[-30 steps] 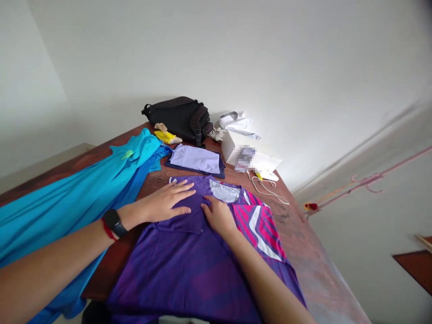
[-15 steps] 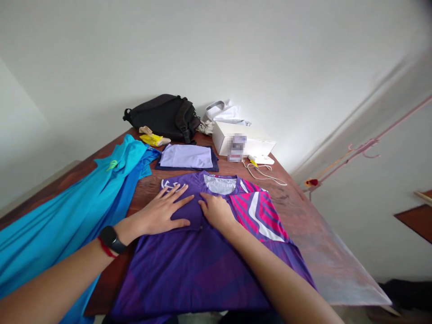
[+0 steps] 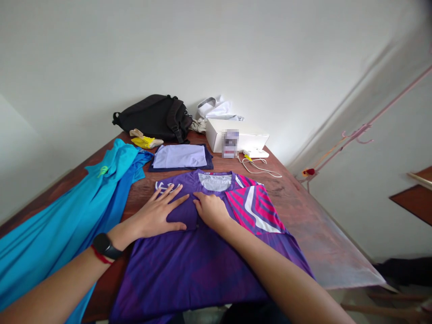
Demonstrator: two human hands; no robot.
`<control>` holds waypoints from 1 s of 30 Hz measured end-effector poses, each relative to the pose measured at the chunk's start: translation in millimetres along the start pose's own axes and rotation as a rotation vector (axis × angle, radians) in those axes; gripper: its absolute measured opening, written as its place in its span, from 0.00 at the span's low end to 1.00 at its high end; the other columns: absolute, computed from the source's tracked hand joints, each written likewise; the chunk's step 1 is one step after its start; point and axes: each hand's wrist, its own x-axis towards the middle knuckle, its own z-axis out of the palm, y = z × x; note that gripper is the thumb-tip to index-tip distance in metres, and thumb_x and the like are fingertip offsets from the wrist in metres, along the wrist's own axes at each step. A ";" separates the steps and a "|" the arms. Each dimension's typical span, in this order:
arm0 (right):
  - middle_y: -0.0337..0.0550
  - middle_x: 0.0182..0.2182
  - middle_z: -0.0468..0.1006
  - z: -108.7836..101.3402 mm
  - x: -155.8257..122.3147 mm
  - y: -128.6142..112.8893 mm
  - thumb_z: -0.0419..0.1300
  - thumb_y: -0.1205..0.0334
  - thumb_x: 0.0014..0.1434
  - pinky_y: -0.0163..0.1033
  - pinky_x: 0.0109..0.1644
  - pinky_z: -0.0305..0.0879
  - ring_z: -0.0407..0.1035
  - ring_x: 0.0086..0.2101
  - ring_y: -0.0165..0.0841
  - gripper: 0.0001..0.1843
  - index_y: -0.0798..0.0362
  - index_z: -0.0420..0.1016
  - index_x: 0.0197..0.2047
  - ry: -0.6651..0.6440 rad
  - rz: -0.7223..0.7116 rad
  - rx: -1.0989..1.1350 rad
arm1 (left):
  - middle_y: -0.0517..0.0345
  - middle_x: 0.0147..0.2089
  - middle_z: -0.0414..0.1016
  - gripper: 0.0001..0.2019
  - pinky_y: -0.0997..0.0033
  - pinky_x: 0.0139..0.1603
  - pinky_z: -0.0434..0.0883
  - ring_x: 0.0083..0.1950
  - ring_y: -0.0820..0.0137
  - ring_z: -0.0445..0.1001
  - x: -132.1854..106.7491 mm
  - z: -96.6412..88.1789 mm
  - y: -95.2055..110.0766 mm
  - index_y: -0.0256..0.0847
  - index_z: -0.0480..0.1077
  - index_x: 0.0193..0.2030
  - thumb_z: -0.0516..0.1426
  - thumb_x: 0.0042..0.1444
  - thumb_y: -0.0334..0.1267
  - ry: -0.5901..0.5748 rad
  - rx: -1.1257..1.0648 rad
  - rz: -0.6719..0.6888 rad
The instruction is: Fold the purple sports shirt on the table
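A purple jersey (image 3: 202,265) with a pink striped right shoulder lies spread on the wooden table (image 3: 303,225), its left sleeve folded inward over the chest. My left hand (image 3: 158,213) rests flat on that folded sleeve, fingers spread; a black watch and a red band sit on its wrist. My right hand (image 3: 211,209) lies palm down beside it, just below the collar, fingers together on the cloth. The two hands almost touch.
Blue garments (image 3: 67,216) drape over the table's left side. Behind the jersey lies a folded pale shirt (image 3: 180,156). At the back stand a black bag (image 3: 151,117), a yellow packet (image 3: 143,141), a white box (image 3: 236,137), white cloth (image 3: 216,108) and a white device with cable (image 3: 258,159).
Both hands have stayed pressed on the jersey, sliding slightly toward me. The view has swung right and levelled.
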 end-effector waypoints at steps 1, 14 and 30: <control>0.49 0.42 0.85 -4.7 2.9 3.8 0.54 0.56 0.69 0.42 0.46 0.73 0.80 0.41 0.43 0.18 0.46 0.77 0.58 0.008 0.002 0.070 | 0.51 0.79 0.38 0.45 0.32 0.73 0.43 0.78 0.43 0.41 0.1 -1.1 0.9 0.54 0.48 0.77 0.52 0.58 0.72 -0.005 -0.003 -0.004; 0.46 0.32 0.81 -99.3 11.1 109.8 0.56 0.49 0.65 0.39 0.37 0.72 0.76 0.33 0.37 0.20 0.55 0.79 0.46 0.318 0.008 0.408 | 0.51 0.80 0.36 0.46 0.35 0.73 0.42 0.78 0.43 0.40 -2.6 0.6 -1.5 0.58 0.46 0.77 0.52 0.57 0.73 0.004 -0.062 -0.010; 0.48 0.75 0.46 -42.9 -11.9 211.5 0.45 0.40 0.71 0.60 0.73 0.40 0.36 0.73 0.49 0.36 0.48 0.53 0.75 -0.001 0.058 -0.131 | 0.50 0.79 0.36 0.46 0.34 0.73 0.43 0.78 0.44 0.40 -2.5 -4.3 0.0 0.57 0.44 0.77 0.52 0.58 0.73 -0.021 -0.028 0.001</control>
